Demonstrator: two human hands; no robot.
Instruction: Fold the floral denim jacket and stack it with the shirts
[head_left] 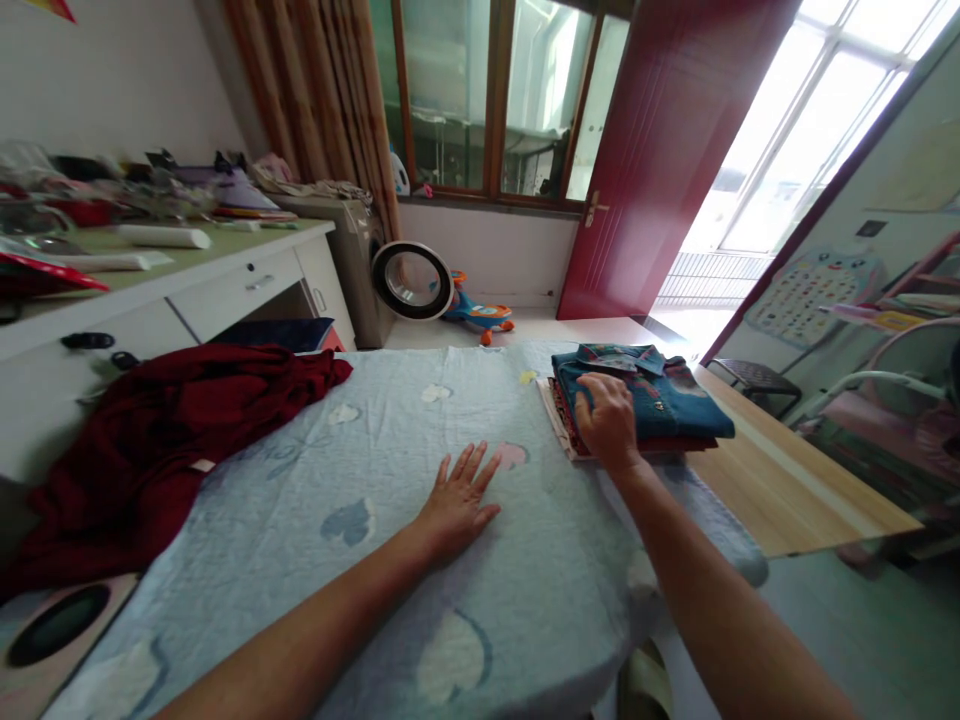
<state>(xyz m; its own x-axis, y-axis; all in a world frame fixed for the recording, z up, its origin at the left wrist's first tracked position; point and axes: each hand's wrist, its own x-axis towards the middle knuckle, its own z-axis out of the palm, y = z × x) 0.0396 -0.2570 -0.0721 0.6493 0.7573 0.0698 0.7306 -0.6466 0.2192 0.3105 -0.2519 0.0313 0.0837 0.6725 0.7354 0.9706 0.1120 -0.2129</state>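
Note:
My left hand (456, 505) lies flat with spread fingers on a pale blue cloth with heart shapes (420, 440), which covers the table. To its right, my right hand (606, 418) rests on the left part of a folded blue garment with a collar (679, 408). That garment tops a stack of folded clothes (562, 425) at the table's right side. The fingers of my right hand are slightly bent and apart, and nothing is gripped in them. A crumpled dark red garment (172, 430) lies at the left edge, far from both hands.
A white counter (225, 290) with clutter runs along the left. Behind the table stand a washing machine (356, 260) with its round door open and a blue and orange toy (476, 310). A wooden board (795, 470) is at the right, near a pink chair (885, 420).

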